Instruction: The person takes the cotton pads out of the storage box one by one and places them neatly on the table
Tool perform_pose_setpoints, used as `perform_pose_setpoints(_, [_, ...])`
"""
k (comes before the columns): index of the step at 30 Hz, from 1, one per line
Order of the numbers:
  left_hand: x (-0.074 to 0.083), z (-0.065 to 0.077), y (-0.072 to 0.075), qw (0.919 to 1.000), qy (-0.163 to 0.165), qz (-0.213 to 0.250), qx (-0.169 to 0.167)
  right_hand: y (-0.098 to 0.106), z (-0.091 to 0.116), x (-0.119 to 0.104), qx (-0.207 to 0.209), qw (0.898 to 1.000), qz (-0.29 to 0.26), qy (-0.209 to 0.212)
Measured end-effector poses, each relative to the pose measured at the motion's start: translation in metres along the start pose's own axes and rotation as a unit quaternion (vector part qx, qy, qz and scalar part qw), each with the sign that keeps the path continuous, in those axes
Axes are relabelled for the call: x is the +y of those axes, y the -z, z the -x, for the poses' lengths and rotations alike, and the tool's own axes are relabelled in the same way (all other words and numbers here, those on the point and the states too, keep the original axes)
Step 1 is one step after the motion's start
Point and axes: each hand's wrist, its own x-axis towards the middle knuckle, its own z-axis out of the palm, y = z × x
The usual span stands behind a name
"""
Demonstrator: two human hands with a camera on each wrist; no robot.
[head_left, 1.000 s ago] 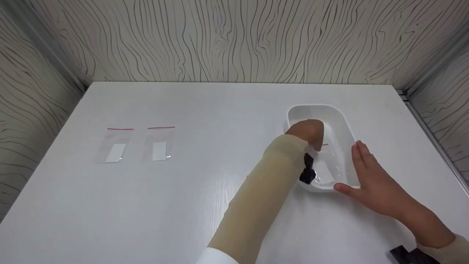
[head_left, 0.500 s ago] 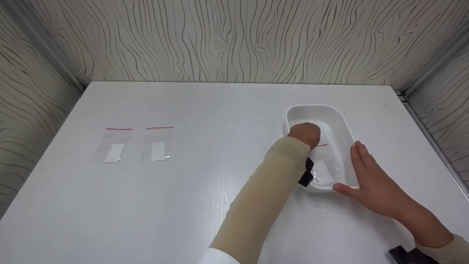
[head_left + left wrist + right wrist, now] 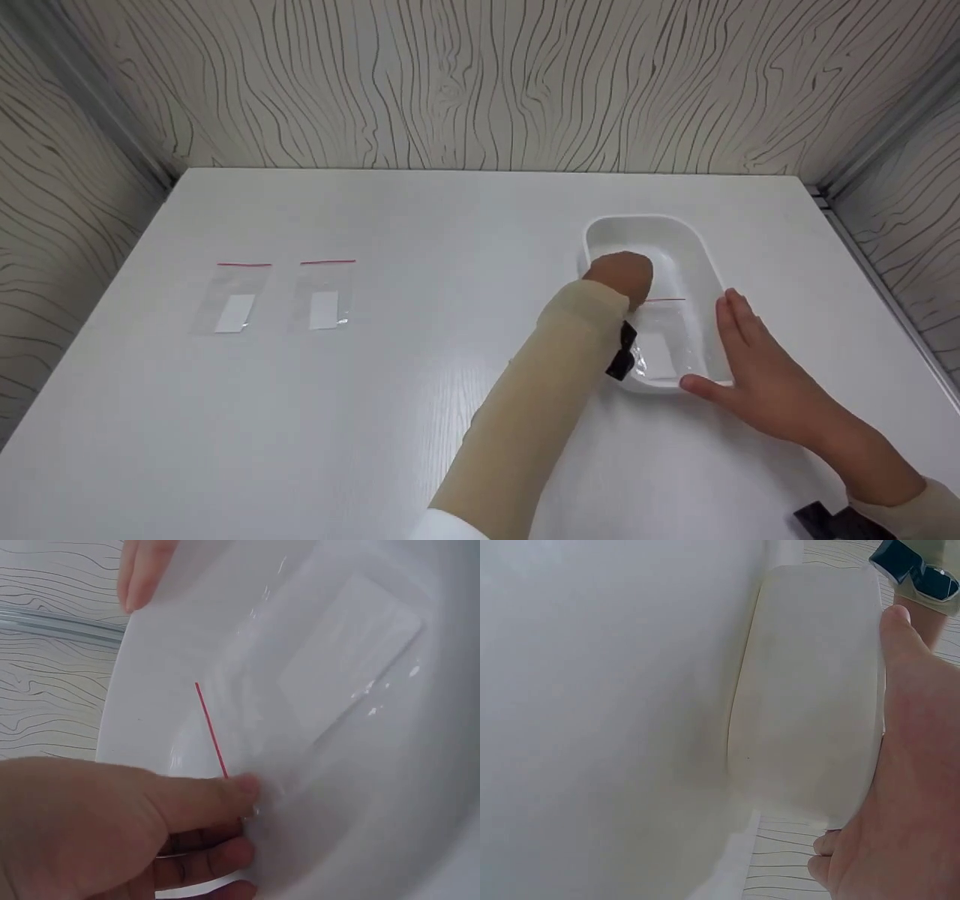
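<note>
My left hand (image 3: 621, 277) reaches down into a white oblong tray (image 3: 694, 259). In the left wrist view, its thumb and fingers pinch the red-edged top corner of a clear zip bag (image 3: 251, 709). Inside that bag is a white rectangular card (image 3: 352, 649); the bag lies along the tray's near end. My right hand (image 3: 772, 379) rests against the tray's near right corner, fingers straight along the right side and thumb at the near rim. From the right wrist view, only the tray's outer side shows beside this hand.
Two more clear zip bags, a left one (image 3: 236, 300) and a right one (image 3: 325, 300), lie side by side on the left of the white table (image 3: 450, 300). Each holds a white card. A wood-patterned panel (image 3: 487, 82) stands behind the table.
The bag's red strip has shifted slightly right and turned level, with more of it in sight. My left hand has sunk a little in the tray; my right hand stays put.
</note>
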Motion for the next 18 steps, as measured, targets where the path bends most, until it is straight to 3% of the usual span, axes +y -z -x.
perform_pose_setpoints(5, [-0.005, -0.005, 0.002, 0.9949, 0.012, 0.095, -0.031, -0.001, -0.001, 0.000, 0.002, 1.000, 0.004, 0.000])
perform_pose_setpoints(18, [-0.009, -0.018, 0.005, 0.9844, 0.010, 0.160, -0.074, 0.000, 0.000, 0.000, -0.006, 1.000, -0.002, -0.011])
